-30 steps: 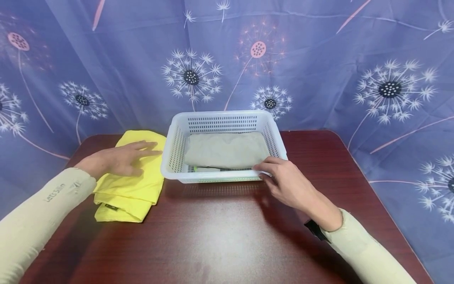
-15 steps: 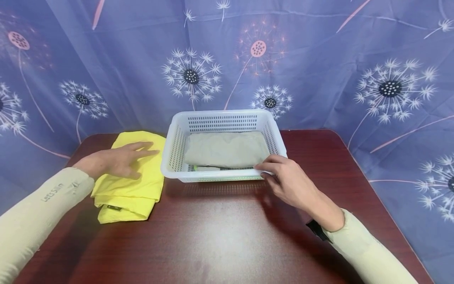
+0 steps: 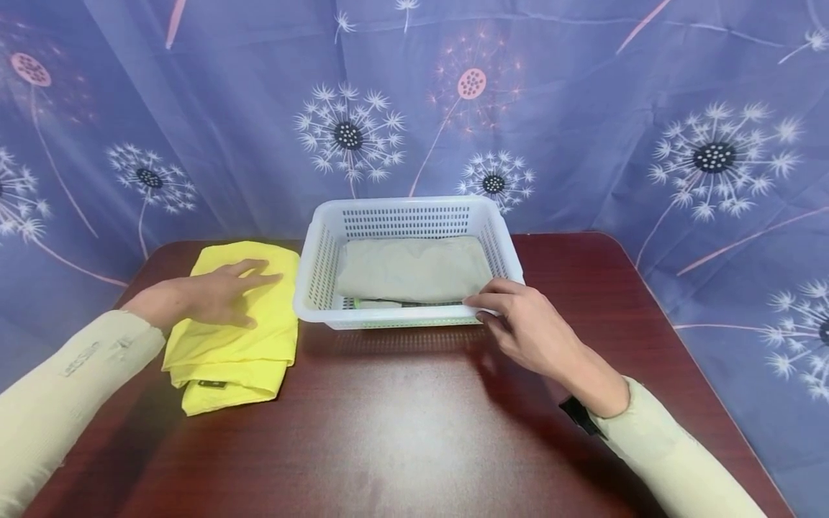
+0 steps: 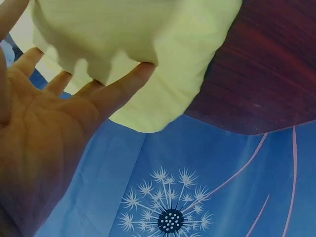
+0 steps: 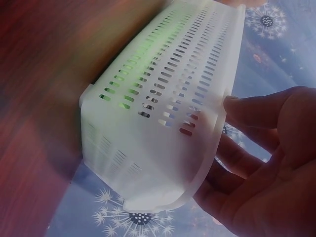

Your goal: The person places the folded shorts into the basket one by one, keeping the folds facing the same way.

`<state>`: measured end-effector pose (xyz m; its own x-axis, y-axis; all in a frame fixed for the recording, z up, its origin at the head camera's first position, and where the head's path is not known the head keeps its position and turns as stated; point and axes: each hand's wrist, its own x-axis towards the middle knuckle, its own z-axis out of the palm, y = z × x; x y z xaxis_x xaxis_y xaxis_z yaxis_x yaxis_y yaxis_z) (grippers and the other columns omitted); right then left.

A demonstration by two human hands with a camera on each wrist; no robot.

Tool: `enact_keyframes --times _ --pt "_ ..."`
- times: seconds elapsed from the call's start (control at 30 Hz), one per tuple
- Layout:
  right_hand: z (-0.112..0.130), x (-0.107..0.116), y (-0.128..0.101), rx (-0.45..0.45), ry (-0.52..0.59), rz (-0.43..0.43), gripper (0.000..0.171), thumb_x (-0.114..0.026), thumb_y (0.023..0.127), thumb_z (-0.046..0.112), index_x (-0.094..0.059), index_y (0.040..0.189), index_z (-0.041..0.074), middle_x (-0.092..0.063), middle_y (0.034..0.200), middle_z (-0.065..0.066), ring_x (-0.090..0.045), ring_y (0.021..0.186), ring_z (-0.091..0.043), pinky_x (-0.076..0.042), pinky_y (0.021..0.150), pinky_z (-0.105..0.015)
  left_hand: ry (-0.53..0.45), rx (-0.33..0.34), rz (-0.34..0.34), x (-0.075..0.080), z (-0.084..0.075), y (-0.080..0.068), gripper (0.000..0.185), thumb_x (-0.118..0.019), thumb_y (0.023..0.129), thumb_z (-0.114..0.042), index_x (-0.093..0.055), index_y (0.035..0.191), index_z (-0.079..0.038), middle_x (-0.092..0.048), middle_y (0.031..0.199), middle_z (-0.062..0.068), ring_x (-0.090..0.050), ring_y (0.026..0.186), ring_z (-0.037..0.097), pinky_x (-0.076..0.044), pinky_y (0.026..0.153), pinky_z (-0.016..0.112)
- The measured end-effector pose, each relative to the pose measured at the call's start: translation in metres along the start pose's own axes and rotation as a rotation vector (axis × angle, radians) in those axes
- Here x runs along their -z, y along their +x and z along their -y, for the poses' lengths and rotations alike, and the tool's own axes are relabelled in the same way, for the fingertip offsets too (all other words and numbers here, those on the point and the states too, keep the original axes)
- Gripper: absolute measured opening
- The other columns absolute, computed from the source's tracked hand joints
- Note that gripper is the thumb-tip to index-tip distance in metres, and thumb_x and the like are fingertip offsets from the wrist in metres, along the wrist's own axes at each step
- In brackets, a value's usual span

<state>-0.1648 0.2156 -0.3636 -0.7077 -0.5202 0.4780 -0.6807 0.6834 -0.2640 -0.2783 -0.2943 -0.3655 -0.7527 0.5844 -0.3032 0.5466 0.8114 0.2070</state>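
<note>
My left hand (image 3: 207, 296) lies with spread fingers on a folded yellow cloth (image 3: 229, 347) at the table's left side. Fingertips touch the fabric in the left wrist view, where the cloth (image 4: 173, 94) shows its pale rounded edge. A small dark label sits near the cloth's front fold. With my right hand (image 3: 534, 324) I pinch the front right rim of a white perforated plastic basket (image 3: 388, 315). The right wrist view has the thumb on the near side of the basket (image 5: 163, 158) rim, fingers beyond it. Inside lies a folded grey cloth (image 3: 414, 270).
A strip of something white and green (image 3: 378, 304) shows in the basket in front of the grey cloth; its kind is unclear. The dark red table (image 3: 388, 424) ends at the back against a blue curtain (image 3: 583, 129) with dandelion prints.
The yellow cloth has turned slightly: its back edge has shifted left and its front end right. My left hand has moved a little left with it. My right hand still holds the basket rim.
</note>
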Motion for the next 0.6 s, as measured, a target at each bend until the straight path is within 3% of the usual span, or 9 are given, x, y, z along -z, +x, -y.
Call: enact_keyframes --times 0.6 --pt "-0.001 0.0 0.0 -0.007 0.002 0.006 0.031 -0.073 0.088 -0.007 -0.081 0.114 0.006 -0.075 0.107 -0.001 -0.07 0.096 -0.015 -0.057 0.079 -0.038 -0.008 0.107 0.005 -0.009 -0.009 -0.017 0.095 -0.081 0.093 -0.044 -0.032 0.165 -0.006 -0.018 0.165 0.037 -0.033 0.139 0.071 -0.04 0.103 0.076"
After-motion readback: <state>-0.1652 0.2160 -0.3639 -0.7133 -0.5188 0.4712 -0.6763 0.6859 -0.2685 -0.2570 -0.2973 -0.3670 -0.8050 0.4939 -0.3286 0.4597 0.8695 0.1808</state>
